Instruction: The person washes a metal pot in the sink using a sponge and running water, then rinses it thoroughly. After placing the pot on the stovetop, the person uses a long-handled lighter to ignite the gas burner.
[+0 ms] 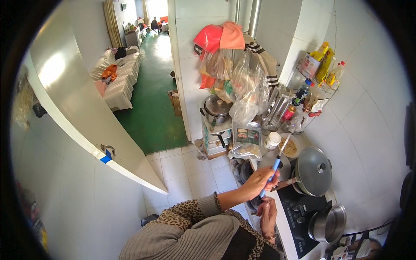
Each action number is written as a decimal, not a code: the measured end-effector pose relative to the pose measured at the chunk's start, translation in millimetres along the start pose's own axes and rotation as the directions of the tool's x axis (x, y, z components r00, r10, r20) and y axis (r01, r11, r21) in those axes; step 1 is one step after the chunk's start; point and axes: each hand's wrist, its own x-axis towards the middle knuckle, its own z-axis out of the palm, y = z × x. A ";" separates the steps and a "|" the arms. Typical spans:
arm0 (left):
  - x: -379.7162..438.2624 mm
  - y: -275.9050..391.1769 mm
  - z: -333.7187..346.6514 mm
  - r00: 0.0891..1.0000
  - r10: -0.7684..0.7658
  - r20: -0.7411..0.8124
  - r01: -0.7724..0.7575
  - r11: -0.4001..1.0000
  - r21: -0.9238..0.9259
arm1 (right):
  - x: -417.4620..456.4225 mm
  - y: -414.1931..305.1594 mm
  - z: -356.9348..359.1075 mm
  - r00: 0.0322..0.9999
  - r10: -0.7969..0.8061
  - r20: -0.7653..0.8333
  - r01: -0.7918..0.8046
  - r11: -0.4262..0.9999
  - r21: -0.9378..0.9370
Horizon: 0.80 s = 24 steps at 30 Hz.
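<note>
My left hand (262, 182) is closed around the blue handle of a slim rod-like tool (275, 163). Its thin, pale shaft points up and away past a bowl of food (289, 146); the exact kind of tool is unclear. Close below, my right hand (268, 214) has curled fingers at the handle's dark lower end; whether they grip it cannot be told. To the right, a lidded wok (314, 172) sits at the far part of a black cooktop (300, 214), its handle reaching towards my left hand. Nearer on the cooktop stands a steel pot (331, 224), without a lid visible.
A white tub (272, 140) and a clear food packet (247, 138) lie beyond my hands. Plastic bags (247, 81) hang above a lidded pot (217, 109). Wire racks (320, 84) hold bottles. An open door (130, 156) stands left; a seated person (154, 24) is far off.
</note>
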 end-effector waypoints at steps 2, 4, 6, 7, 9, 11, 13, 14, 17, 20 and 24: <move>-3.1 5.3 -15.7 0.989 0.084 -0.124 -0.081 0.996 0.032 | -15.7 27.5 -19.9 0.997 0.045 -0.058 -0.049 0.997 -0.066; -12.3 20.0 -41.7 0.915 0.179 -0.362 -0.191 0.982 0.004 | -37.2 23.5 -32.1 0.976 0.167 -0.140 -0.174 0.984 -0.041; -14.9 55.9 -76.2 0.728 0.354 -0.587 -0.491 0.867 -0.085 | -61.0 49.3 -54.6 0.952 0.186 -0.243 -0.218 0.969 -0.113; -11.9 73.1 -123.1 0.528 0.423 -0.737 -0.536 0.839 0.098 | -72.4 72.4 -68.3 0.944 0.140 -0.300 -0.194 0.969 -0.156; -24.7 136.9 -141.5 0.495 0.544 -0.677 -0.676 0.731 0.093 | -99.7 103.5 -86.9 0.894 0.063 -0.444 -0.181 0.957 -0.228; -33.7 168.6 -154.7 0.419 0.634 -0.650 -0.758 0.638 0.134 | -111.0 111.3 -97.7 0.845 0.259 -0.469 -0.333 0.939 -0.082; -22.1 156.5 -126.5 0.506 0.581 -0.637 -0.688 0.718 0.108 | -118.0 141.6 -107.2 0.838 0.188 -0.512 -0.300 0.943 -0.145; -16.2 141.2 -109.7 0.560 0.531 -0.636 -0.602 0.788 0.128 | -111.8 130.0 -103.5 0.811 0.287 -0.510 -0.384 0.918 -0.094; -3.1 70.2 -76.8 0.805 0.256 -0.535 -0.197 0.966 0.167 | -86.1 93.0 -94.2 0.789 0.440 -0.428 -0.514 0.855 -0.067; 8.1 -7.1 -26.0 0.917 -0.177 -0.357 0.250 0.953 0.170 | -82.9 120.4 -99.7 0.774 0.415 -0.479 -0.518 0.849 -0.101; 8.3 -84.5 29.3 0.837 -0.544 -0.054 0.538 0.802 0.260 | -92.7 179.7 -127.7 0.736 0.351 -0.579 -0.533 0.828 -0.175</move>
